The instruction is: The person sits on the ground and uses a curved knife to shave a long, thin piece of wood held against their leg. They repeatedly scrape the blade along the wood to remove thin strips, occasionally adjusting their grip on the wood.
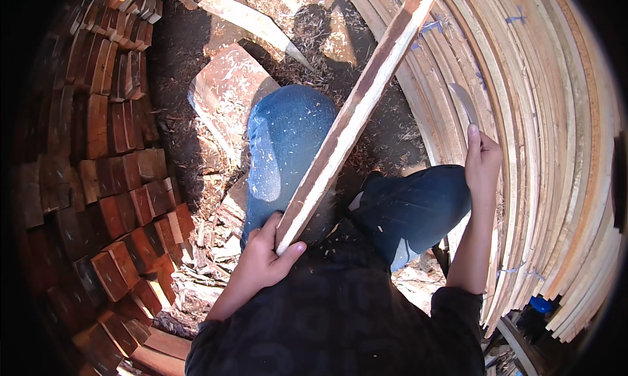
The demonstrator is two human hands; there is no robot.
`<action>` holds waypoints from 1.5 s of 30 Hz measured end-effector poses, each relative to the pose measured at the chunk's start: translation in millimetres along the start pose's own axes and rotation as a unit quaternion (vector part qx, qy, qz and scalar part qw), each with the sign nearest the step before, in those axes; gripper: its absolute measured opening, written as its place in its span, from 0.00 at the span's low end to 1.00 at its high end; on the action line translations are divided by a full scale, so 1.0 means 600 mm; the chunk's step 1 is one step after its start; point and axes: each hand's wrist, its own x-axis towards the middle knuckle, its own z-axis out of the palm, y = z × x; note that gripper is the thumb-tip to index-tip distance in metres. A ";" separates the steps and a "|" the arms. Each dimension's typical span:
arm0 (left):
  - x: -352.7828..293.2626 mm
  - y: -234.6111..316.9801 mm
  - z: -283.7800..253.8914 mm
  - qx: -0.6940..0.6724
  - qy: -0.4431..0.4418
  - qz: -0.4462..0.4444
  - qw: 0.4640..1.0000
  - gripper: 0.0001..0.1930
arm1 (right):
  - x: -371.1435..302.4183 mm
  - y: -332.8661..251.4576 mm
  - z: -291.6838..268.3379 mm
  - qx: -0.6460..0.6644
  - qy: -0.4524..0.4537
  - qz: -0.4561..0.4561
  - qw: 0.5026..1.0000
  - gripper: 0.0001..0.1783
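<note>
My left hand (265,257) is closed round the near end of a long wooden strip (353,117), which has dark brown bark along one face and a pale shaved edge. The strip slants up and to the right across my lap, over my left knee, and runs out at the top of the view. Out to the right, my right hand (483,163) grips a knife with a curved blade (464,104) pointing up and away from me. The blade stands apart from the strip; fingers cover its handle.
Stacked reddish-brown wood pieces (118,193) line the left side. On the right lies a big pile of long pale strips (523,147), close to the knife. Beyond my knee, a flat board (232,85) and a pointed offcut (252,22) lie among shavings on the ground.
</note>
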 end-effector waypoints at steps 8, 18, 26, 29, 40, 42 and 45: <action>-0.064 -0.047 -0.032 -0.177 -0.059 -0.143 0.972 0.29 | -0.105 -0.149 0.063 -0.007 -0.113 -0.248 0.962 0.26; -0.049 -0.066 -0.022 -0.159 -0.060 -0.096 0.981 0.29 | -0.051 -0.160 0.084 0.006 -0.019 -0.261 0.965 0.29; -0.049 -0.094 -0.025 -0.131 -0.062 -0.068 0.987 0.28 | 0.081 -0.046 0.023 0.111 0.053 -0.017 0.992 0.32; -0.044 -0.096 -0.025 -0.090 -0.068 -0.055 0.992 0.27 | -0.022 -0.089 0.049 0.145 -0.038 -0.093 0.984 0.28; -0.050 -0.086 -0.023 -0.086 -0.065 -0.112 0.988 0.27 | -0.061 -0.160 0.080 -0.022 -0.023 -0.326 0.945 0.28; -0.051 -0.090 -0.020 -0.079 -0.060 -0.104 0.990 0.28 | -0.040 -0.161 0.084 -0.028 -0.001 -0.360 0.932 0.28; -0.048 -0.083 -0.018 -0.047 -0.051 -0.092 0.993 0.28 | 0.022 -0.129 0.095 0.175 -0.040 -0.112 0.977 0.31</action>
